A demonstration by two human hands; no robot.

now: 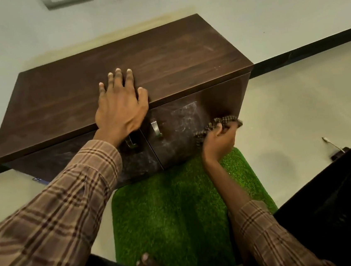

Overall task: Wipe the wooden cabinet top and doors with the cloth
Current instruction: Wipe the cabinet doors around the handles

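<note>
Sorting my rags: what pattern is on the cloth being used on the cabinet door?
The cloth has a small dark-and-light checked pattern, seen in the head view.

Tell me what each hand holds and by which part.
The right hand grips the bunched checked cloth by its middle, against the right door. The left hand holds nothing.

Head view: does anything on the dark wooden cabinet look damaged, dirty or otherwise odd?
Yes. The right-hand door of the dark wooden cabinet shows whitish, dusty smears and streaks near its metal handle, and the left-hand door looks similarly hazy. No breakage shows. The right hand grips the patterned cloth at the door's edge.
</note>
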